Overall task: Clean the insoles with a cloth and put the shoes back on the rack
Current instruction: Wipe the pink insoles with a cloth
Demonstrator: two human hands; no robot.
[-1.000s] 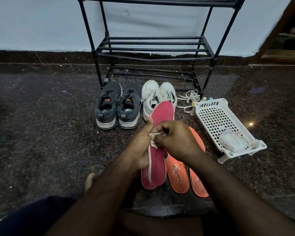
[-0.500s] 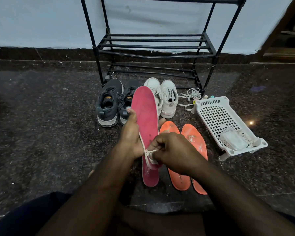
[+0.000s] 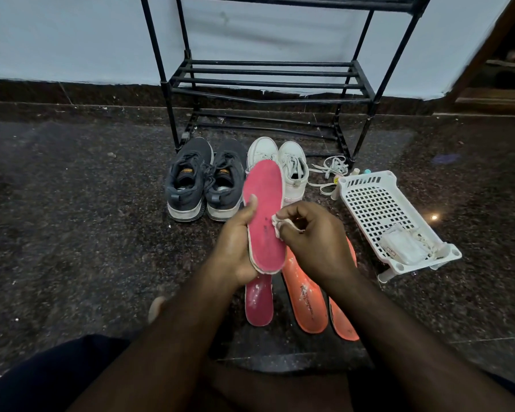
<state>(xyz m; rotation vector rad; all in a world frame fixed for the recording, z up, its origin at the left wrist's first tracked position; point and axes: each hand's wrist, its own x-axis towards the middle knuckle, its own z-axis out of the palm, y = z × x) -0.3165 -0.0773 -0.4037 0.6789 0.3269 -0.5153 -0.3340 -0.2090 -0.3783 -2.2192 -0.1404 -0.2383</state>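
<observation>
4 shoes (image 3: pixel 235 176), 4 insoles | left hand (image 3: pixel 235 248) grips pink insole (image 3: pixel 265 215), now flatter | right hand (image 3: pixel 312 239) pinches cloth (image 3: pixel 277 226), moved up

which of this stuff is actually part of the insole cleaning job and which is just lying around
Part of the job:
pink insole held in left hand
cloth pinched in right hand
second pink insole
orange insoles
grey shoes
white shoes
rack

Lying about:
white basket
loose laces

Pink insole (image 3: pixel 265 209), white cloth (image 3: pixel 277 226)
</observation>
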